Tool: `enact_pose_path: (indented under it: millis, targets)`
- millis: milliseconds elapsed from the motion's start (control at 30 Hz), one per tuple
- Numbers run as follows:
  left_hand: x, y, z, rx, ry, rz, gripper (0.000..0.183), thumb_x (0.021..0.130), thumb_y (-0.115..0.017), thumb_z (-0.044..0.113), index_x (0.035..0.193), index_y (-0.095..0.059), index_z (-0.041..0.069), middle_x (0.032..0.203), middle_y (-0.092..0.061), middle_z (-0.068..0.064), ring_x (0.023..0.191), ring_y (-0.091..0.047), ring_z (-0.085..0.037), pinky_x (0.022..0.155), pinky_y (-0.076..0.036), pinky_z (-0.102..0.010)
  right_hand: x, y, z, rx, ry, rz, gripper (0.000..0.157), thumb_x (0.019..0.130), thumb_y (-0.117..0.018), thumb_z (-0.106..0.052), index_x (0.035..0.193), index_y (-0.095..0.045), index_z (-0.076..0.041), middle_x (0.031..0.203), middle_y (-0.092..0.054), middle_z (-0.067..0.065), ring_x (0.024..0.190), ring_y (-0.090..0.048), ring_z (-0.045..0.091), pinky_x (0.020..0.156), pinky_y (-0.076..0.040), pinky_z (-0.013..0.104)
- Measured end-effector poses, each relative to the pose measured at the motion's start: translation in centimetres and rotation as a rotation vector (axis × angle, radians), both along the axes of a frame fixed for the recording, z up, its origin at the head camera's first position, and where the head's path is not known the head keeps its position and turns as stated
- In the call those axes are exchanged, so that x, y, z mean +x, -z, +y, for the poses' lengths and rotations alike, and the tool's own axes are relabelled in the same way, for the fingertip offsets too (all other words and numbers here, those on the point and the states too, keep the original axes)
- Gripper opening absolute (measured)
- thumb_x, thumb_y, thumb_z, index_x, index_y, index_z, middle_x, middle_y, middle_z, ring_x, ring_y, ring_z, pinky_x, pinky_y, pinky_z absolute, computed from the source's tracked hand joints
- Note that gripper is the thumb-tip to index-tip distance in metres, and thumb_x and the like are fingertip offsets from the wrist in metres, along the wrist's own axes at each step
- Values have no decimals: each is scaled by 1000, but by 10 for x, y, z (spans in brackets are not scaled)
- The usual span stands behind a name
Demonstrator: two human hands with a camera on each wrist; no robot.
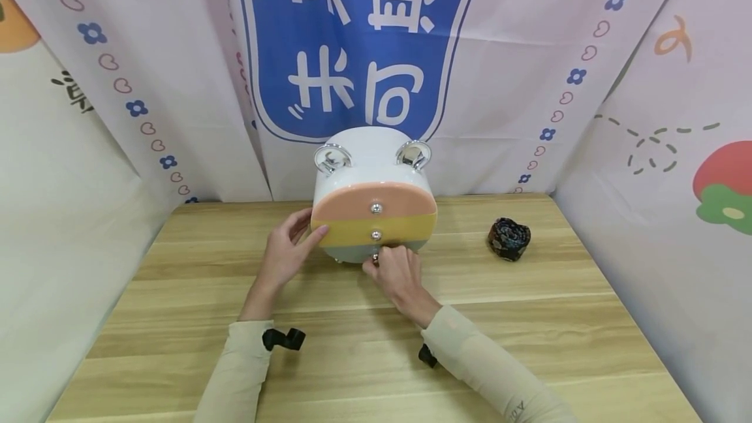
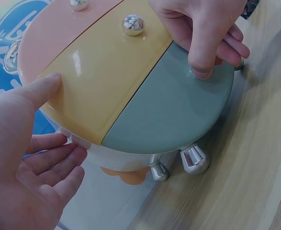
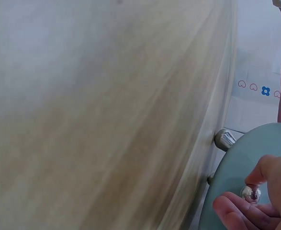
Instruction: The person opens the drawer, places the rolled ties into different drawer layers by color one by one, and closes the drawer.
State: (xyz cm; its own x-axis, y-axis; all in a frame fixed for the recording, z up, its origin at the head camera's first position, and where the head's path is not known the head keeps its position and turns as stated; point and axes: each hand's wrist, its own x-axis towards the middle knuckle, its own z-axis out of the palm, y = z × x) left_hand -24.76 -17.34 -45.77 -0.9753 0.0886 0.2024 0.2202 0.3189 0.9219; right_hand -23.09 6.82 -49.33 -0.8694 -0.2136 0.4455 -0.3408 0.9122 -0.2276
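A small white rounded cabinet stands at the back middle of the table. Its front carries a pink drawer, a yellow drawer and, lowest, a grey-green drawer, all flush with the front. My right hand pinches the silver knob of the grey-green drawer between thumb and fingers. At the cabinet's left side is my left hand, its thumb pressing the yellow front. The other left fingers lie loosely extended by the white side wall, as the left wrist view shows.
Two silver ring-shaped ears stick up from the cabinet's top, and short silver feet hold it off the wooden table. To the right lies a dark patterned roll. Printed cloth hangs behind.
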Motion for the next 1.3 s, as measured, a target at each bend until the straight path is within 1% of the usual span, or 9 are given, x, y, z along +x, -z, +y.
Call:
enact_pose_path:
  millis: [333,567,800,1067,1300]
  targets:
    - [-1,2,1,0,4,-10,73,99,-73,48,155,-50,8,160,-51,-14,152,-47,-31,130,-39,-43,2,2,0,3,21,35,53,85,-74,-21,51,-32,-23,43,-28,-12,39,-24,3,31,-17,15]
    - [1,-2,1,1,-1,-8,74,98,-74,49,154,-50,7,160,-51,-15,152,-47,-33,131,-39,-46,1,3,0,0,17,65,54,85,-75,-23,51,-33,-24,43,-26,-12,41,-25,4,32,-17,16]
    - [2,-2,1,0,0,-9,72,99,-73,48,154,-50,7,160,-51,-15,152,-46,-33,131,-38,-47,1,4,0,5,23,61,55,84,-75,-25,51,-32,-25,44,-25,-13,42,-25,4,32,-16,16]
    - [1,-3,2,1,-3,-17,74,98,-73,49,155,-49,8,161,-51,-14,152,-46,-32,131,-38,-45,0,5,-1,0,25,77,54,84,-75,-24,50,-32,-25,43,-24,-13,41,-26,4,32,-16,16]
    - [-1,-1,0,3,-3,-12,74,98,-73,49,155,-49,7,161,-51,-14,152,-46,-32,131,-38,-45,0,4,-3,0,36,80,54,82,-76,-23,49,-33,-25,43,-24,-13,42,-26,5,32,-16,17]
